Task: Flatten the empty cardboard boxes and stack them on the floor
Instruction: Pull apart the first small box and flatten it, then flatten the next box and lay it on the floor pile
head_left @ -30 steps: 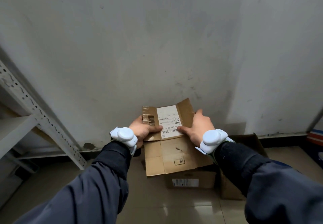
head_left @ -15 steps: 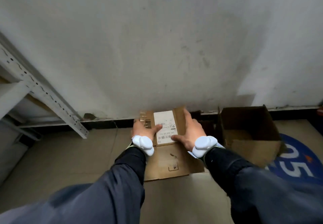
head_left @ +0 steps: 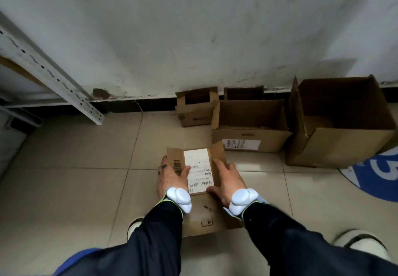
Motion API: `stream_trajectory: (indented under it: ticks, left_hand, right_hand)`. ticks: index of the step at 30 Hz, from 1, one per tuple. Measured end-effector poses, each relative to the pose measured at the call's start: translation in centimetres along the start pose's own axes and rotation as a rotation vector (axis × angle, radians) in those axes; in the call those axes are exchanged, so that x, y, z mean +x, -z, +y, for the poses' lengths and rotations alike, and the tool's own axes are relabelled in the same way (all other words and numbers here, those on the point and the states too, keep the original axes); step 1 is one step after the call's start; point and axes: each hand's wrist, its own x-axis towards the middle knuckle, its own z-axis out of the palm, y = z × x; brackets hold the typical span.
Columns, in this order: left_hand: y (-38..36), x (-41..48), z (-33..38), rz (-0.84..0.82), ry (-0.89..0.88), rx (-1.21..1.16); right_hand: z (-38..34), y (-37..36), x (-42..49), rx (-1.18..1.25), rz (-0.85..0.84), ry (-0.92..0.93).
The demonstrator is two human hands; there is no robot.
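A flattened brown cardboard box (head_left: 204,219) with a white shipping label lies low over the tiled floor, right in front of me. My left hand (head_left: 169,176) holds its left edge, thumb on the label. My right hand (head_left: 226,181) presses on its right side, fingers spread over a folded flap. Three open, unflattened boxes stand by the wall: a small box (head_left: 195,114), a middle box (head_left: 249,140) with a label on its front, and a large box (head_left: 342,131) at the right.
A white perforated metal shelf post (head_left: 53,77) slants down to the floor at the left. A blue round floor marking (head_left: 379,176) lies at the right. My shoes (head_left: 361,243) show at the bottom. Bare beige tiles (head_left: 75,178) spread to the left.
Both hands have lowered the flattened box from chest height down to the floor. The view has tilted down, and the boxes by the wall have come into sight.
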Motion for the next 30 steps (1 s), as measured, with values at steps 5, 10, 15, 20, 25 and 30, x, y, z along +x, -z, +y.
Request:
stream_trajectory:
  ticks: [5,10,15,20,25,30]
  left_hand:
    - [0.4,5.5,-0.7,-0.048,-0.018,0.047]
    - [-0.4,9.2,-3.1,-0.065,-0.001,-0.004]
    - [-0.9,11.3,-5.4,-0.08,-0.055,0.329]
    - [-3.3,7.5,-6.6,-0.254,-0.245,0.593]
    - [-7.5,6.1,-9.1,-0.493,-0.154,0.621]
    - [-5.0,11.5,-6.7,-0.568,-0.076,0.611]
  right_hand:
    - [-1.7,-2.0,4.8,-0.007,0.002,0.011]
    - [-3.0,-4.3,9.4,-0.06,-0.003,0.034]
    - [-2.9,-6.6,12.6,-0.219,-0.064,-0.058]
    - [-2.5,-8.7,11.9,-0.538,0.024,0.088]
    - [-1.1,-10.0,12.6,-0.523,-0.135,0.081]
    - [-2.7,-8.1,14.1,-0.463,-0.261,0.071]
